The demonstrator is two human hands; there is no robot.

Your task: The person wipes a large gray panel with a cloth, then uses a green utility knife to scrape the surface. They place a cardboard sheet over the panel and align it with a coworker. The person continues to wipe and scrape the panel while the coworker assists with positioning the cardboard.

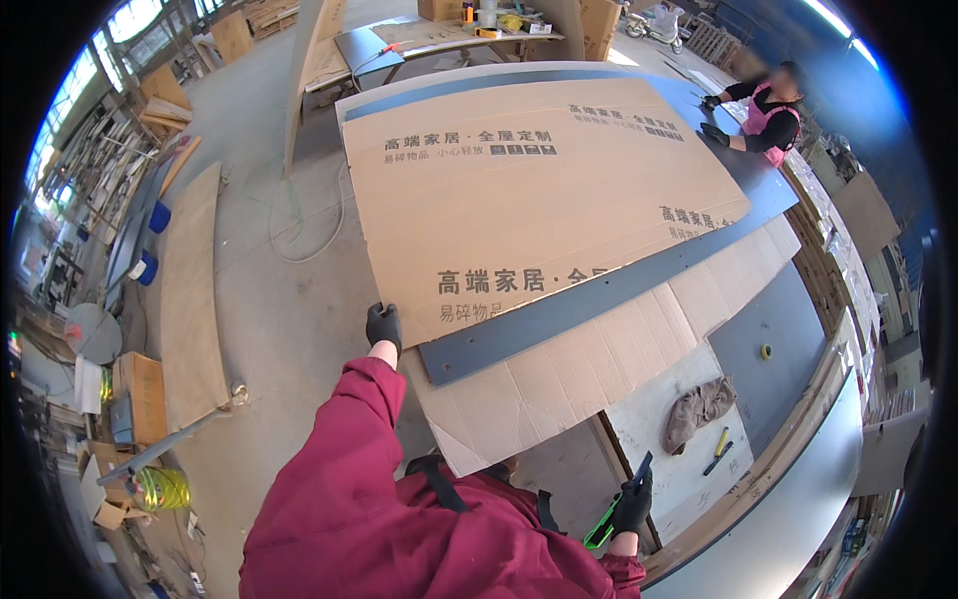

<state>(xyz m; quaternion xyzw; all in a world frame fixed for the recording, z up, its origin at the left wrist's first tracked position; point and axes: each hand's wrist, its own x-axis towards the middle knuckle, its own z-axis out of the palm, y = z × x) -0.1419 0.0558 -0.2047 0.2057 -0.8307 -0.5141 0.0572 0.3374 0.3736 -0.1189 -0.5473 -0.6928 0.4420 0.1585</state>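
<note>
A large printed cardboard sheet (pixel 539 190) lies over a dark grey panel (pixel 559 334), with more bare cardboard (pixel 589 369) underneath. My left hand (pixel 383 326), in a black glove, is closed on the near left corner of the printed sheet. Low on the right, my right hand (pixel 632 504), also gloved, is wrapped round a green-handled tool (pixel 603 526) with a dark flat end that sticks up past the fingers. A co-worker (pixel 780 115) in a pink apron stands at the far right, gloved hands on the panel's far end.
A white board (pixel 689 489) on my right bears a crumpled brown cloth (pixel 697 411) and a yellow pen-like tool (pixel 721 441). A yellow tape roll (pixel 766 351) lies on a grey panel. A workbench (pixel 439 38) stands at the back; a long board (pixel 192 299) is on the left.
</note>
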